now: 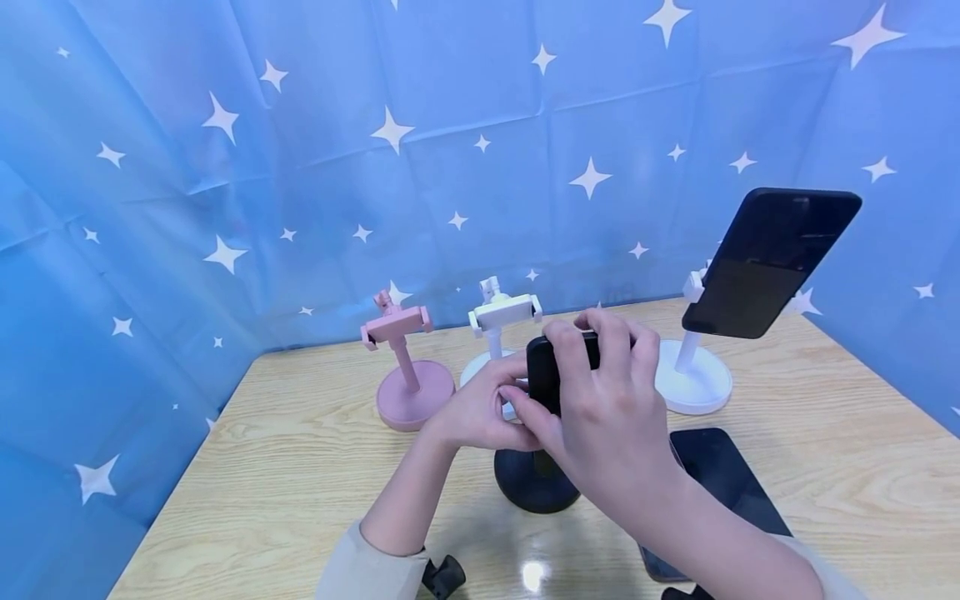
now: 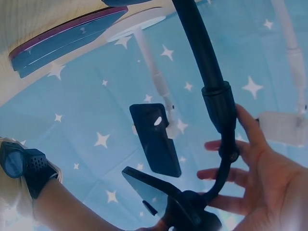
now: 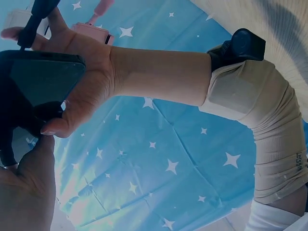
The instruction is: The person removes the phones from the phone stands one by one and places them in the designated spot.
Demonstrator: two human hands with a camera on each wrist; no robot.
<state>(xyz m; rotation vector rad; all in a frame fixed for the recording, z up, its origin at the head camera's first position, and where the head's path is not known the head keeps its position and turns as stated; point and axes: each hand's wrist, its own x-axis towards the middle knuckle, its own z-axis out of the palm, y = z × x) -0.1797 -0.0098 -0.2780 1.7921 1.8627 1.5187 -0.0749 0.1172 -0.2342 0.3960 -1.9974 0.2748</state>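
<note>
Right hand: We see the person's right hand (image 1: 611,400) with fingers curled over the top of a glossy black, round-cornered phone (image 1: 542,367), gripping it above the table, its thumb on the near side.

Left hand: The left hand (image 1: 483,408) reaches in from the other side, fingers spread and loosely bent beside the stand's neck; we cannot tell whether they close on it.

Black stand: Directly below both hands we find the round base of a black phone stand (image 1: 536,490). From the left wrist, its straight pole and curved neck lead to a black clamp (image 2: 192,209) beside the gripped phone; we cannot tell whether the clamp holds it.

Other stands: Beyond the hands stand a pink round-based phone stand (image 1: 405,364) and, right of it, a white phone stand (image 1: 505,312), partly hidden by the hands. Farther right, a second white stand (image 1: 693,385) bears a tilted black phone (image 1: 768,267).

Beside the right forearm: A dark, flat phone (image 1: 738,487) lies on the pale wood-grain table (image 1: 270,467).

Backdrop: We see a blue curtain with white stars (image 1: 450,183).
</note>
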